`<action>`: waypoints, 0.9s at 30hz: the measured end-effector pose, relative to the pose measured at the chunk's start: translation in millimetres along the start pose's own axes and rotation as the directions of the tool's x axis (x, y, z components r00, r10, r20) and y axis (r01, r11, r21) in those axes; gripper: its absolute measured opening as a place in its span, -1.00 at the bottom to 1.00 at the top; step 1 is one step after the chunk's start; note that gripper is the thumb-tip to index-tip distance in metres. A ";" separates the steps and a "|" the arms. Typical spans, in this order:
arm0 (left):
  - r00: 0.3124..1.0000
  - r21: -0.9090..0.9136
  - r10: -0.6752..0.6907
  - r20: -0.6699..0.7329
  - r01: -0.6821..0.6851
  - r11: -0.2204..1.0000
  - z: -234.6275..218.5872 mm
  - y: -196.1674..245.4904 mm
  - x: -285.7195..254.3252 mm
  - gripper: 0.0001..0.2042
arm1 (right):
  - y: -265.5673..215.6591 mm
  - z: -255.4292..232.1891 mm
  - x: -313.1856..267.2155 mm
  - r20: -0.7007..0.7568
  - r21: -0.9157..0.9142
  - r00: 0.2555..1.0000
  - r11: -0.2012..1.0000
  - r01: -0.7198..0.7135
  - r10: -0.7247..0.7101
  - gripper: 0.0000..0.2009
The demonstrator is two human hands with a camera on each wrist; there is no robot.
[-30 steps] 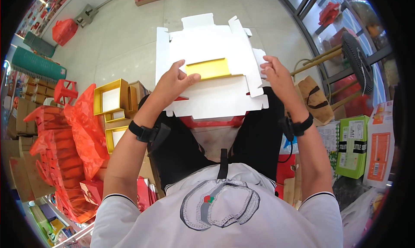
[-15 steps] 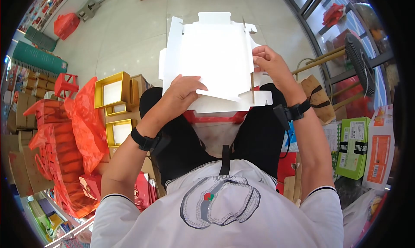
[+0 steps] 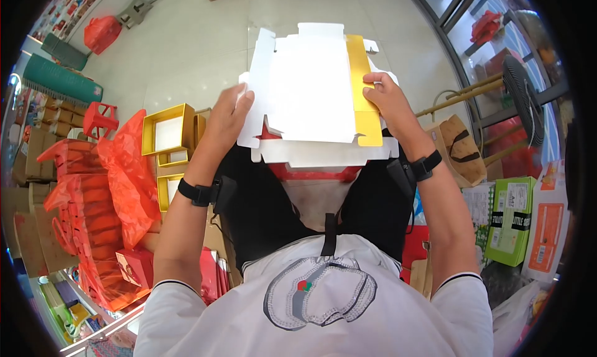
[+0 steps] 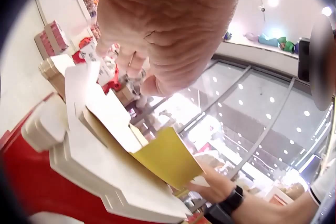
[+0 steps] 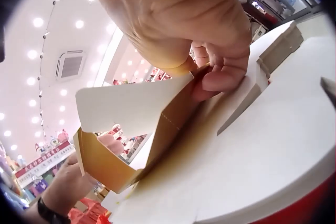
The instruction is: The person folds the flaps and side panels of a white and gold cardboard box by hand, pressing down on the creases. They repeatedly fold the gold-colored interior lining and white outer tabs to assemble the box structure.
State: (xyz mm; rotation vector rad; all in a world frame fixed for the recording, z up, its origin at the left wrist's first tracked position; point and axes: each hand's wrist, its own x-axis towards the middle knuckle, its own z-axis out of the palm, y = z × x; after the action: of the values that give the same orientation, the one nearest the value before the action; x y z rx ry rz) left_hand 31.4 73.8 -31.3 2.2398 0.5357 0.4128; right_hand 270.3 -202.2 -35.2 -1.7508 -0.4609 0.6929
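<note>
A die-cut cardboard box blank (image 3: 308,86), white inside and gold outside, lies over more white blanks (image 3: 323,152) on a red stool (image 3: 314,172). Its right side flap (image 3: 360,77) is folded up, gold face showing. My right hand (image 3: 388,102) pinches this flap between thumb and fingers; the right wrist view shows the fingertips (image 5: 220,79) at its edge. On the other side, my left hand (image 3: 230,114) is beside the raised left flap (image 3: 258,89), slightly blurred, its fingers loosely bent. No cardboard shows between those fingers in the left wrist view.
Finished gold boxes (image 3: 168,133) stand left of my legs, near a red plastic bag (image 3: 130,176). To the right are a brown paper bag (image 3: 460,148) and a green box (image 3: 510,220). A small red stool (image 3: 99,119) stands farther left.
A blank with a gold panel up has given way to one lying white side up. Its right flap now stands folded, gold showing. My left hand has moved from the front edge to the left side.
</note>
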 end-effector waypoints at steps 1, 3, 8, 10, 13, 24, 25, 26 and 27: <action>0.995 -0.048 -0.079 0.063 0.083 0.995 -3.4 -0.2 4.2 -0.42 | 1.6 -2.3 4.0 0.012 0.100 1.000 0.995 0.008 -0.010 -0.64; 0.988 -0.453 -0.135 0.079 0.156 0.878 -6.6 16.7 6.0 -0.36 | -1.5 -11.8 5.3 0.043 0.231 0.998 0.973 0.029 -0.040 -0.65; 0.988 -0.749 -0.117 0.099 0.151 0.645 3.2 38.2 -2.8 -0.24 | -8.3 -31.0 -6.5 0.128 0.296 0.990 0.955 0.018 -0.058 -0.70; 0.979 -0.739 -0.126 0.163 0.206 0.641 8.9 45.5 -15.6 -0.36 | -2.0 -33.0 -9.8 0.133 0.139 0.990 0.990 0.022 -0.040 -0.75; 0.940 -0.601 -0.182 0.287 0.325 0.730 22.8 34.0 -27.4 -0.56 | 1.9 -18.1 -29.9 0.122 -0.032 0.991 0.998 0.053 -0.048 -0.81; 0.975 0.171 0.105 0.196 -0.140 0.975 47.1 36.5 -48.4 -0.63 | 7.4 4.3 -47.0 0.188 -0.534 0.942 0.776 0.335 -0.277 -0.78; 0.971 0.198 0.098 0.219 -0.143 0.970 45.7 39.6 -48.1 -0.64 | 0.1 -0.4 -50.7 0.232 -0.462 0.963 0.855 0.235 -0.140 -0.73; 0.966 0.223 0.089 0.241 -0.145 0.964 42.3 42.1 -46.2 -0.65 | -10.3 -6.6 -54.8 0.285 -0.393 0.959 0.912 0.120 -0.004 -0.67; 0.962 0.250 0.082 0.260 -0.149 0.957 37.8 45.8 -44.4 -0.66 | -15.2 -11.5 -56.6 0.345 -0.328 0.931 0.945 -0.002 0.122 -0.60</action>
State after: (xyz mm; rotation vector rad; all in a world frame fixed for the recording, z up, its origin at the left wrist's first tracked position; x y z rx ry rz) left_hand 21.5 0.5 -26.4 2.5464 0.3439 0.1189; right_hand 236.1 -241.7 -6.2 -1.9544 -0.8113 1.0423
